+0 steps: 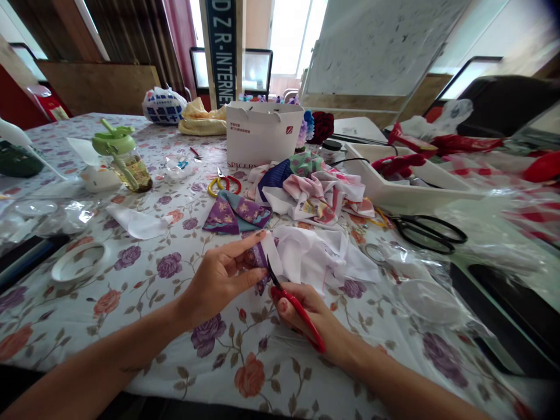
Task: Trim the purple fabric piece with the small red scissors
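Tablecloth: smooth and pale, with purple and orange roses and brown leaves all over it [149, 291].
White bin: a long box with straight sides, on the right, with red things inside [394, 195].
Paper bag: stiff and white, shaped like a box, standing up at the back with dark red print on it [262, 137].
Cloth pile: soft, crumpled bits of pink, white, blue and green, in front of the bag [324, 192].
White cloth: thin and wrinkly, lying flat-ish just past the right hand [315, 254].
Purple and teal cloth: folded, with pointy corners and a flower print, on the table beyond the left hand [236, 213].
Black scissors: big loop handles, lying near the white bin [401, 221].
Left hand: thumb and pointing finger are a little way apart, with a bit of cloth gripped and stretched between them [227, 265].
Right hand: fingers curled around the red handles, holding on [301, 306].
Red scissors: shiny handles and thin dark blades, with the tip right by the cloth in the left hand; I cannot tell if the blades are biting into it [308, 326].
Purple strip: small flowery cloth with a white edge, held up in front of the person, near the middle [258, 256].
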